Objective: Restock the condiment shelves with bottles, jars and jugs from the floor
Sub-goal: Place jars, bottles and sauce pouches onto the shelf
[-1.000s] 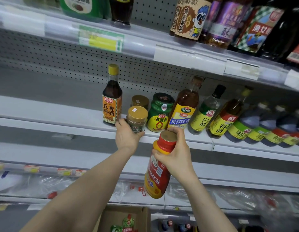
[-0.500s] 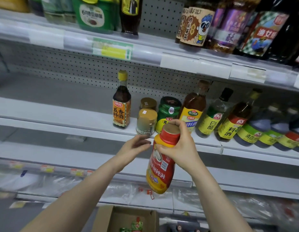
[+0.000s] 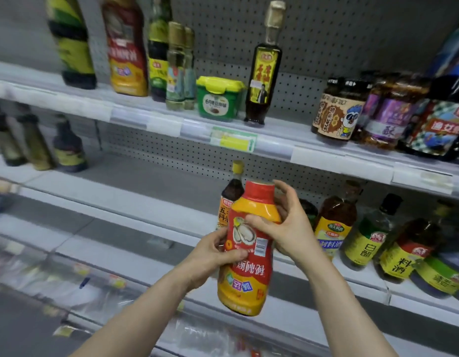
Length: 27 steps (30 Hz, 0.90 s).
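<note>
While aloft — one bottle (image 3: 245, 279), two grips (image 3: 210, 256) (image 3: 292, 228)

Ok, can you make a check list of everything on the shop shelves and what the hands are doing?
Surface: grey middle shelf, a row of bottles standing at its right.
Job's things: red-and-orange bottle, held in front of the middle shelf, not set down.
Clutter: blurred shiny wrapping low down; cannot tell what.
Grippers: left hand grips the bottle's middle; right hand grips its shoulder.
Cables: nothing seen.
Surroundings: upper shelf with a green tub and tall bottles; pegboard wall behind.
</note>
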Motion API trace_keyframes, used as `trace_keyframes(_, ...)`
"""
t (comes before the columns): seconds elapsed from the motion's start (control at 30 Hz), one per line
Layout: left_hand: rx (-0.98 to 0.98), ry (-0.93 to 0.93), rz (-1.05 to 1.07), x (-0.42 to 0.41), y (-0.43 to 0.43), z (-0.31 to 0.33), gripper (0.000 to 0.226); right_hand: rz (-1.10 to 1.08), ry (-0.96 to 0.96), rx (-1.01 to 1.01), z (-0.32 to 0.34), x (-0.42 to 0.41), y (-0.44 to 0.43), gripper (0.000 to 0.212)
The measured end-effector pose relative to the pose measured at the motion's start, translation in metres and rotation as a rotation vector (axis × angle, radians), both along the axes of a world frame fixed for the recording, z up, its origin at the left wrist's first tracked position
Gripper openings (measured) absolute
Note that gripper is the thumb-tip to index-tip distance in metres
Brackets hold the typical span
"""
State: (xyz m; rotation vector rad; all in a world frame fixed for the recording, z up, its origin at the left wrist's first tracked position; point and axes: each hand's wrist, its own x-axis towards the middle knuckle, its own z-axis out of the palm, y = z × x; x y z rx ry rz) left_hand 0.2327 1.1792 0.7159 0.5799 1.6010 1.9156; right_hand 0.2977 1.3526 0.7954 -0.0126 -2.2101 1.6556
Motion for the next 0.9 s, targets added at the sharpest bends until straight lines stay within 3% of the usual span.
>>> trace_keyframes(0.17, 0.128, 0.139, 0.288, -0.02, -0.038, 0.052, 0.069, 0.099, -0.011, 0.052, 0.019, -0.017, -0.033, 0.062)
trace_keyframes(0.37, 0.117, 0.331, 0.347, -0.056, -0.099, 0.116, 0.058, 0.09, 0.121, 0.125, 0.068, -0.058, -0.093, 0.031)
trace_keyframes(0.63, 0.076, 0.525, 0.283, -0.126, -0.19, 0.208, 0.045, 0.073, 0.287, 0.105, 0.146, -0.133, -0.18, 0.026)
trace_keyframes(0.9, -0.033, 0.556, 0.237, -0.215, -0.251, 0.271, 0.042, 0.066, 0.167, -0.019, 0.208, -0.22, -0.245, 0.03)
